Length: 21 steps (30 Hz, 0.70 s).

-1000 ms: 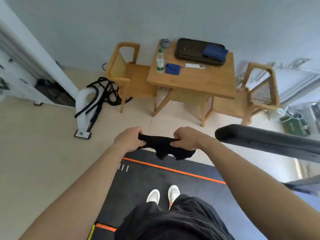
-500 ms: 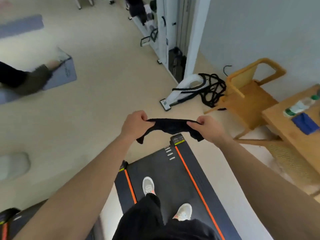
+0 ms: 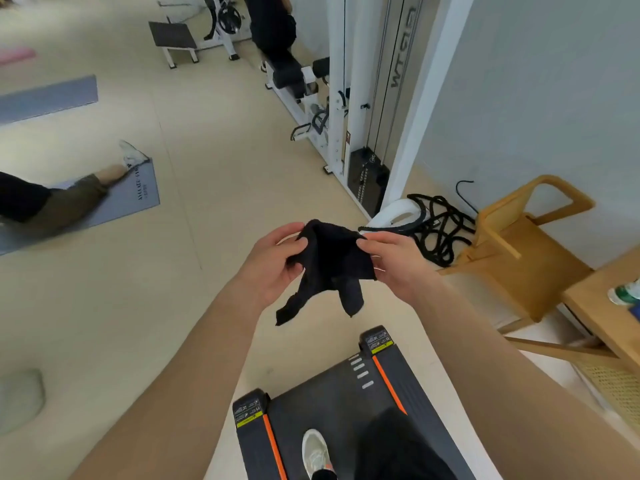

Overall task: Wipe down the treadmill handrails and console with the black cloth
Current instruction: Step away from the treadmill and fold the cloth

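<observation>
The black cloth (image 3: 329, 268) hangs bunched between both hands at chest height, two corners dangling down. My left hand (image 3: 277, 263) pinches its left edge and my right hand (image 3: 391, 261) pinches its right edge, the two hands close together. Below me lies the rear end of the treadmill deck (image 3: 332, 403), black with orange side stripes, and my shoe stands on the belt. The handrails and console are out of view.
A wooden chair (image 3: 519, 251) and table corner (image 3: 602, 306) stand at the right, with black ropes (image 3: 440, 226) on the floor beside them. A white cable machine (image 3: 363, 109) stands ahead. A person lies on a grey mat (image 3: 138, 192) at the left.
My view has swung left, away from the table and handrail toward the gym floor. My hands have come closer together, so the stretched cloth now hangs bunched.
</observation>
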Each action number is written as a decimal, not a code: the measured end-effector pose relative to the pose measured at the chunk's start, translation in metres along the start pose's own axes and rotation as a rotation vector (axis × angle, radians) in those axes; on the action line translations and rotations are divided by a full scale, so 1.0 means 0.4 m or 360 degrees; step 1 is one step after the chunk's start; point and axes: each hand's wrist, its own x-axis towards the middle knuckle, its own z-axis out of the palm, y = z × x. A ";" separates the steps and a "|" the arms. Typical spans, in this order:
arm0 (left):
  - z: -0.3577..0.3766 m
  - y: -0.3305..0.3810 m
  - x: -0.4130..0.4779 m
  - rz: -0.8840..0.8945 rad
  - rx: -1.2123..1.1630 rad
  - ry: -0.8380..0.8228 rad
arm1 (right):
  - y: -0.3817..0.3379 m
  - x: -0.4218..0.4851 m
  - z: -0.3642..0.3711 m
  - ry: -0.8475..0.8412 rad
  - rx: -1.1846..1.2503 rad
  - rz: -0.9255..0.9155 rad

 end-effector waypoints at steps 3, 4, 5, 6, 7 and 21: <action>0.053 0.037 0.080 0.0100 0.0258 0.0059 | -0.045 0.066 0.039 0.0009 0.0194 0.0049; 0.072 0.047 0.107 0.0150 0.0359 0.0087 | -0.059 0.093 0.048 0.0004 0.0225 0.0068; 0.095 0.056 0.133 0.0208 0.0436 0.0104 | -0.074 0.122 0.054 0.0007 0.0257 0.0094; 0.116 0.064 0.158 0.0263 0.0495 0.0124 | -0.089 0.152 0.059 0.0012 0.0302 0.0126; 0.137 0.075 0.182 0.0312 0.0534 0.0140 | -0.106 0.180 0.062 0.0012 0.0363 0.0156; 0.315 0.140 0.566 0.0836 0.1305 -0.0320 | -0.207 0.537 -0.054 0.0228 0.0877 0.0042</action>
